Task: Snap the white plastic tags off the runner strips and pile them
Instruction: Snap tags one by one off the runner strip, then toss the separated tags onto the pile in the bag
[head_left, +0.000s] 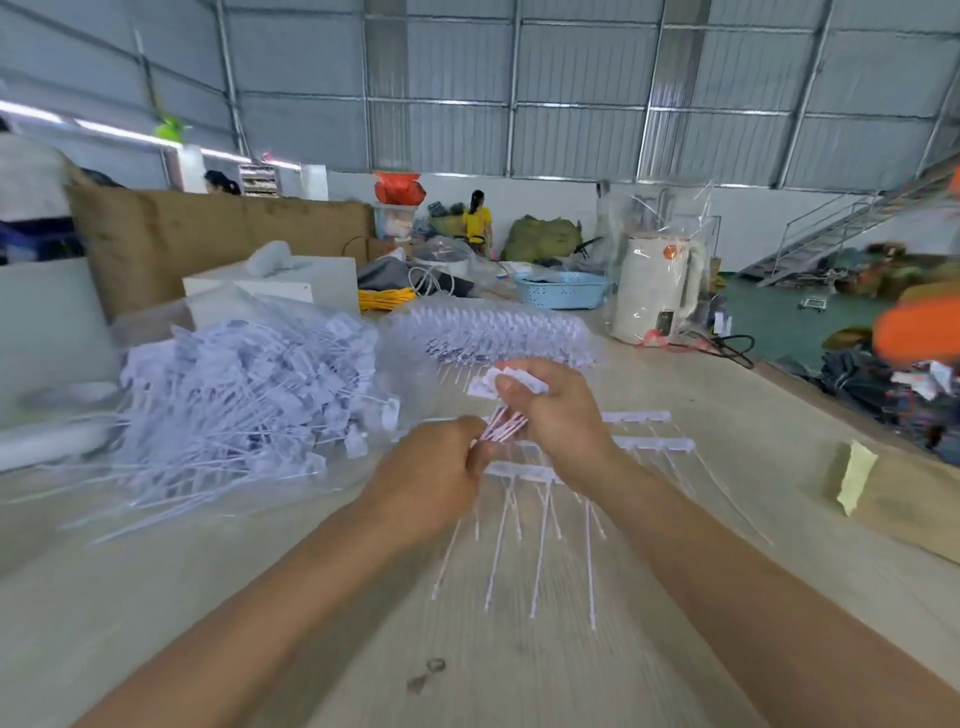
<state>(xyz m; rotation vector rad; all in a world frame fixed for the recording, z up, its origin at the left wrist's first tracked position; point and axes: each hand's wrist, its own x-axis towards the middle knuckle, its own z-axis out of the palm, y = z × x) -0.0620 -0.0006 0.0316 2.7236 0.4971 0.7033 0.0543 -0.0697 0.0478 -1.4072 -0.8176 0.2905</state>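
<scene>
My right hand (558, 415) grips a bunch of white plastic tags (511, 382), their flat heads fanning out above my fingers. My left hand (441, 473) pinches the thin tails of the same bunch (501, 431) just below. Both hands hover over the middle of the table. Under them lie runner strips (652, 444) with long thin tails pointing toward me. A big pile of loose white tags (249, 395) sits to the left. Behind my hands is a clear bag of strips still carrying tags (498, 327).
A white kettle (657, 291) in clear wrap stands at the back right, a blue basket (561, 291) beside it. A white box (275, 286) and cardboard wall (208, 234) stand back left. A cardboard piece with tape (883, 493) lies at the table's right edge (789, 384).
</scene>
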